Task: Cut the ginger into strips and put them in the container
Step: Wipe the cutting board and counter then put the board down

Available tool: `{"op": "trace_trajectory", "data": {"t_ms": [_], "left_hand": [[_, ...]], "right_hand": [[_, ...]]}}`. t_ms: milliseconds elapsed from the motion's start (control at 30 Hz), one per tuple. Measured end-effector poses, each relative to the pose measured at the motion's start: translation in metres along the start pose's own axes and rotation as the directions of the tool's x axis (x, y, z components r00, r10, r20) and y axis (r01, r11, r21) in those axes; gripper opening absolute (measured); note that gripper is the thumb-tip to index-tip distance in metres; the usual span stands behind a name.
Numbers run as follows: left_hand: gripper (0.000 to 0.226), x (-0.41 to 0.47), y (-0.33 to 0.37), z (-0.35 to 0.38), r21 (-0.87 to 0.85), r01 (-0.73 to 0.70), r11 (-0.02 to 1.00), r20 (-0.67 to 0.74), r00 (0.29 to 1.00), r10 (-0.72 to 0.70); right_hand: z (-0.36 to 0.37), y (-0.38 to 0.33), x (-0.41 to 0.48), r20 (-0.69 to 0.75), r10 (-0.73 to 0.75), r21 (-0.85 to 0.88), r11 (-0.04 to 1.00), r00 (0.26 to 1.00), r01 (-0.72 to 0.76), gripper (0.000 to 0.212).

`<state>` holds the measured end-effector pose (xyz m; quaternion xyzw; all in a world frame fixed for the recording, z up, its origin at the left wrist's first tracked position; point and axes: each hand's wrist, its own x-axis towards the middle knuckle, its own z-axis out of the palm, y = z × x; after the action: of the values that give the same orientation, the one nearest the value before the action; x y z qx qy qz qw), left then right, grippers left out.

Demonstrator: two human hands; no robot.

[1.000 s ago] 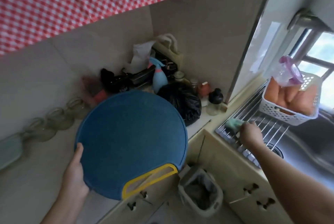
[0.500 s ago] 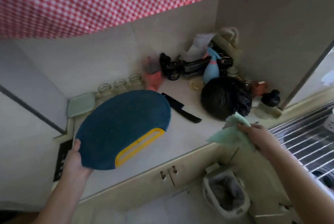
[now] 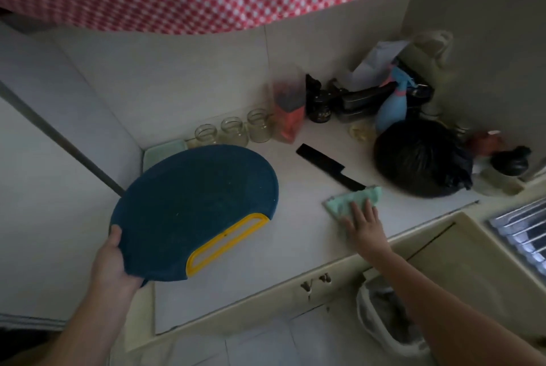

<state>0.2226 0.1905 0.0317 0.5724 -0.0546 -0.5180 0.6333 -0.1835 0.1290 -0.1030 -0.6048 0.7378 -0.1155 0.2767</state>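
- My left hand point(image 3: 110, 262) grips the near-left rim of the round blue cutting board point(image 3: 195, 206), thumb on top and fingers curled beneath
- The board is over the left end of the pale counter point(image 3: 295, 227); I cannot tell whether its far edge rests on the surface
- The board's yellow handle point(image 3: 227, 243) sits on its near-right side, facing the counter's front edge
- My right hand point(image 3: 363, 224) is right of the board, fingers straight and spread, pressing flat on a mint-green cloth point(image 3: 344, 203) that lies on the counter
- A black knife point(image 3: 328, 166) lies flat on the counter, right of the board and apart from it, its near end reaching the far edge of the cloth
- Behind the board, against the wall, stand three glass jars point(image 3: 233, 131) in a row, with a pale green tray point(image 3: 165, 150) partly hidden by the board's far rim
- Further right of the board, past the knife, sits a tied black bag point(image 3: 419, 159), and behind it a blue spray bottle point(image 3: 391, 107)
- I cannot pick out the ginger anywhere in this view
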Motion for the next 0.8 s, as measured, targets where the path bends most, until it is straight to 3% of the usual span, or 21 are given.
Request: {"op": "trace_trajectory", "data": {"t_ms": [100,300,433,533,633,733,800], "left_hand": [[0.044,0.011,0.01,-0.006,-0.016,0.023,1.0,-0.004,1.0,-0.023],[0.032,0.024,0.027,-0.019,0.033,-0.053,0.998,0.022,0.998,0.053],[0.03,0.029,0.033,-0.019,0.013,-0.068,0.998,0.029,0.997,0.067],[0.031,0.03,0.032,-0.016,0.015,-0.066,0.998,0.02,0.998,0.065],[0.038,0.031,0.032,-0.013,0.014,-0.046,0.999,0.031,0.998,0.045],[0.036,0.035,0.031,-0.013,0.005,-0.037,0.999,0.039,0.999,0.037],[0.036,0.036,0.031,-0.012,0.004,-0.043,0.999,0.058,0.997,0.043]], "right_hand": [[0.003,-0.006,0.013,-0.048,0.025,-0.134,0.99,0.999,-0.032,0.059],[0.026,-0.025,0.018,-0.094,0.041,-0.115,0.992,0.995,-0.052,0.059],[0.048,-0.048,0.012,-0.079,-0.179,-0.123,0.978,0.981,0.168,0.057],[0.073,-0.065,-0.005,0.06,-0.429,-0.103,0.896,0.902,0.433,0.071],[0.094,-0.063,-0.032,0.203,-0.625,-0.048,0.762,0.754,0.645,0.055],[0.101,-0.05,-0.049,0.264,-0.731,0.002,0.653,0.629,0.758,0.054],[0.096,-0.04,-0.054,0.236,-0.754,0.037,0.637,0.613,0.77,0.065]]}}
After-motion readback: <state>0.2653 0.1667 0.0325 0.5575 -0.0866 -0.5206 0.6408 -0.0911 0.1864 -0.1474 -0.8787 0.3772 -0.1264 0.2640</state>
